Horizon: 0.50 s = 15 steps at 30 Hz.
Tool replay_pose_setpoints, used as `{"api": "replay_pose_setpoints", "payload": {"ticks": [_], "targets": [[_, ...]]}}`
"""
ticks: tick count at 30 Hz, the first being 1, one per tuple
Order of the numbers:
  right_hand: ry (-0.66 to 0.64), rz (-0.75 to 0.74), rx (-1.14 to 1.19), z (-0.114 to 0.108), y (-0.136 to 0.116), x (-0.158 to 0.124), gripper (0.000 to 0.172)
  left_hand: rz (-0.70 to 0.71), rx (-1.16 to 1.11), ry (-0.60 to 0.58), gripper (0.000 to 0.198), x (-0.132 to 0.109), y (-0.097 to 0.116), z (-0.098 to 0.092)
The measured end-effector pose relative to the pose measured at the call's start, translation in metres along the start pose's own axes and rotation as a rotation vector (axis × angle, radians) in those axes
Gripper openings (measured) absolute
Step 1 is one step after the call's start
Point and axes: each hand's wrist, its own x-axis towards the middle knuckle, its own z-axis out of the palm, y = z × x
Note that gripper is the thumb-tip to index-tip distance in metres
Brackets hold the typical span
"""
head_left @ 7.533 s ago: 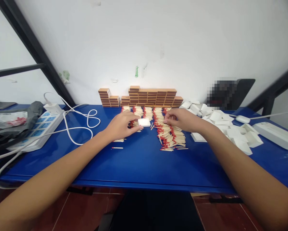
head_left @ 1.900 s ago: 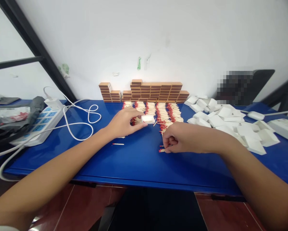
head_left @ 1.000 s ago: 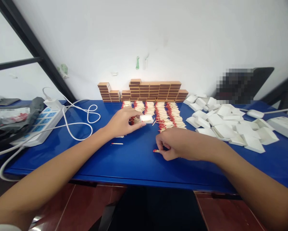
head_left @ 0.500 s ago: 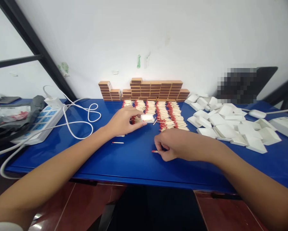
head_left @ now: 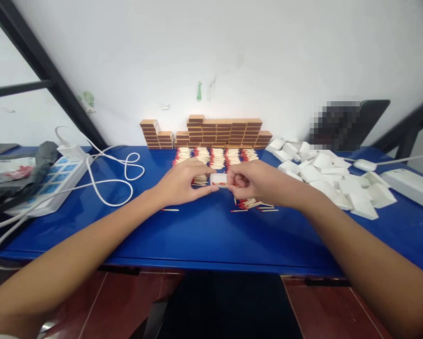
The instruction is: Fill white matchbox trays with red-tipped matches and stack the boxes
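My left hand (head_left: 190,181) pinches the left end of a small white matchbox tray (head_left: 219,178) between thumb and fingers. A few red-headed matches show inside the tray. At its right end my right hand (head_left: 244,180) is closed, with the fingertips pinched over the tray's edge on matches that are mostly hidden. Rows of red-tipped matches (head_left: 217,158) lie just behind both hands. Loose matches (head_left: 251,204) are spread below my right hand, and a single match (head_left: 171,209) lies to the left.
Brown matchboxes (head_left: 228,132) stand stacked along the wall. A heap of white trays (head_left: 324,174) covers the right side of the blue table (head_left: 197,240). On the left lie a power strip (head_left: 59,181) and looping white cables (head_left: 129,188). A white adapter (head_left: 411,188) sits far right.
My right hand has moved up and left from the table's front area to the tray, bringing a match along. My left hand has stayed on the tray. More loose matches now show below my right hand.
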Motion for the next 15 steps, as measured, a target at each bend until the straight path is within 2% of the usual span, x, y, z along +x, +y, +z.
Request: {"api": "replay_pose_setpoints", "payload": {"ticks": [6, 11, 15], "targets": [[0.084, -0.021, -0.084, 0.0038, 0.0012, 0.0038, 0.007, 0.031, -0.056, -0.042, 0.034, 0.0005, 0.0079, 0.0019], [0.063, -0.012, -0.173, 0.0061, -0.0020, 0.0040, 0.006, 0.030, -0.066, -0.063, 0.035, 0.0007, 0.0115, 0.0020], [0.050, -0.026, -0.191, 0.0067, -0.0043, 0.0012, 0.014, 0.029, -0.052, -0.066, 0.034, 0.0003, 0.0090, 0.0016]]}}
